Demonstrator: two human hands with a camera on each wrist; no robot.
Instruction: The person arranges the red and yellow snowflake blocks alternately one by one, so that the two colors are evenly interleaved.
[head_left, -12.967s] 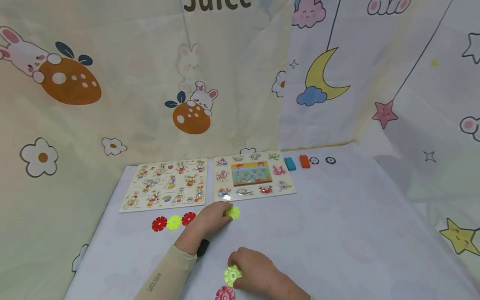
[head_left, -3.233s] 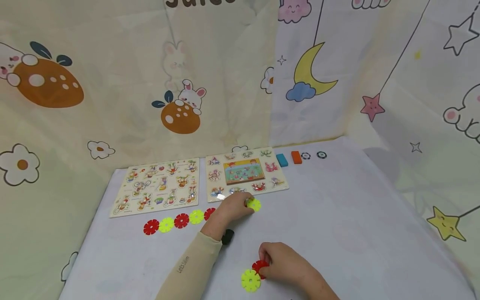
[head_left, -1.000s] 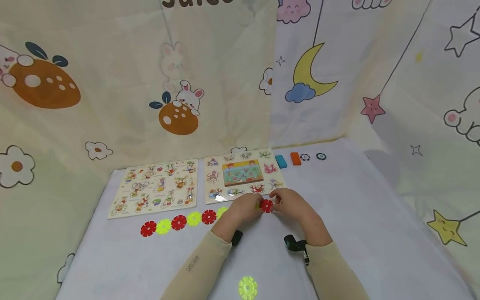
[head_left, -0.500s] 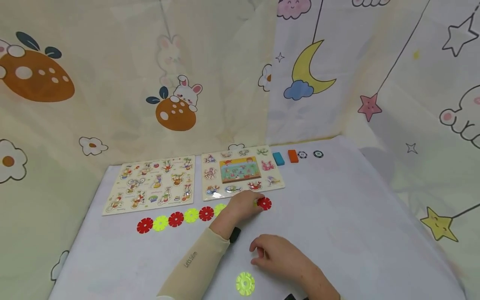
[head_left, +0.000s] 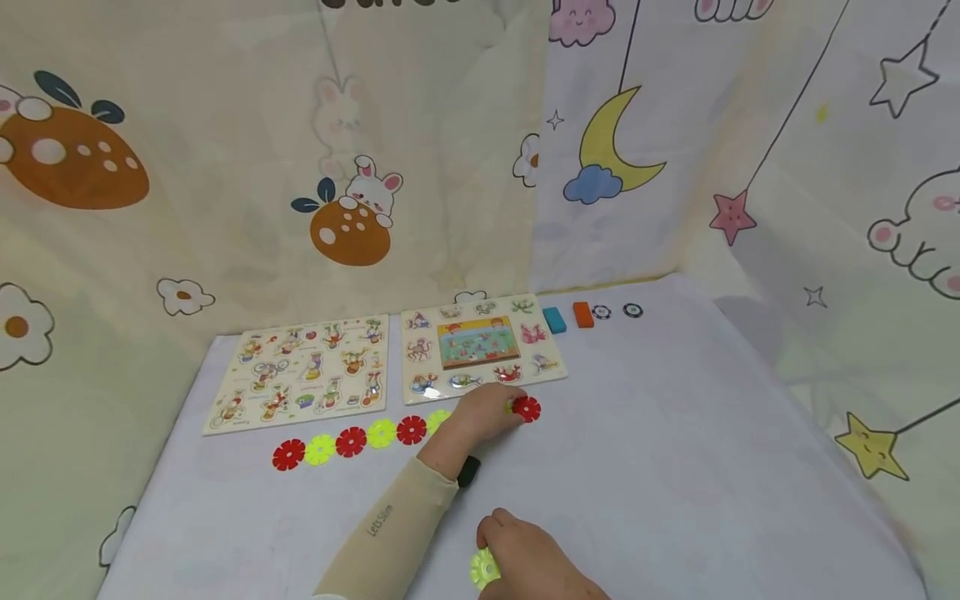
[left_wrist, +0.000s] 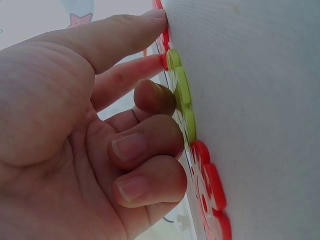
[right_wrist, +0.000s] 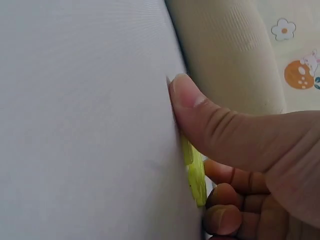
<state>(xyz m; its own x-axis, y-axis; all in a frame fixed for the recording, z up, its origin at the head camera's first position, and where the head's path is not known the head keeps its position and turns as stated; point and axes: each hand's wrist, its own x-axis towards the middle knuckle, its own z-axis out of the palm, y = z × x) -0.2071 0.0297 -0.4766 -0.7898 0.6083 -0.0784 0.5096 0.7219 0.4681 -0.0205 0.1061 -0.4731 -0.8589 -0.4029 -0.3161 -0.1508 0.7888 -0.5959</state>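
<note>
A row of red and yellow-green notched snowflake discs [head_left: 351,442] lies on the table, linked or edge to edge. My left hand [head_left: 483,414] is at its right end and hides part of the row. Its thumb and index finger hold the end red snowflake disc [head_left: 529,408] by the edge; the other fingers curl over the neighbouring yellow-green disc [left_wrist: 182,85]. Close to the table's front, my right hand [head_left: 528,557] grips a loose yellow-green snowflake disc [head_left: 483,569] between thumb and fingers. In the right wrist view this disc [right_wrist: 196,175] lies nearly flat along the table surface.
Behind the row lie two picture puzzle boards, a left one [head_left: 300,375] and a right one [head_left: 480,346]. Farther right are a blue block [head_left: 554,320], an orange block [head_left: 582,314] and two small round chips [head_left: 633,310]. Printed cloth walls [head_left: 450,167] enclose the table.
The right hand set a red disc at the row's end, then drew back to the front and took the loose yellow-green disc. Over the longer span, the row grew rightward with the left hand.
</note>
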